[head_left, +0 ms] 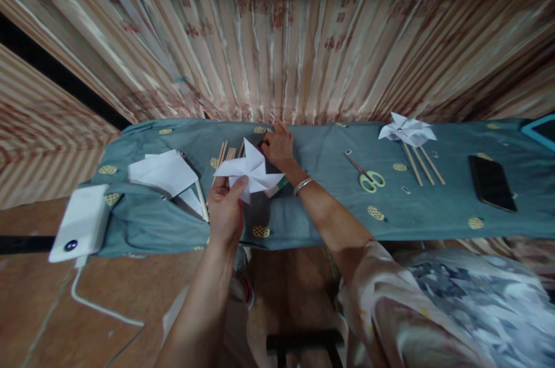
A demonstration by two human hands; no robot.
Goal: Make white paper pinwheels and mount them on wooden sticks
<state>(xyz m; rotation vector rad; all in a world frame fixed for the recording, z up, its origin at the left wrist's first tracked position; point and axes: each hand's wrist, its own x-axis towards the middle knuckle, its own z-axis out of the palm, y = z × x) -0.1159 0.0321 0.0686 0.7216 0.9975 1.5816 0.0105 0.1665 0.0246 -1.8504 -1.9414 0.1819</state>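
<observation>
A long surface (433, 212) under blue-green cloth runs side to side before striped curtains (277, 27). The left hand (225, 212) pinches a white paper pinwheel (249, 171) by its lower edge, holding it flat above the cloth. Just behind the pinwheel, the right hand (278, 145) reaches with fingers curled down near a bundle of sticks (228, 154); whether it grips anything cannot be told. The sticks' long axes run away from the person. Right of the pinwheel lie scissors (366, 174) and a finished pinwheel (406, 131); left, loose paper (162, 173).
</observation>
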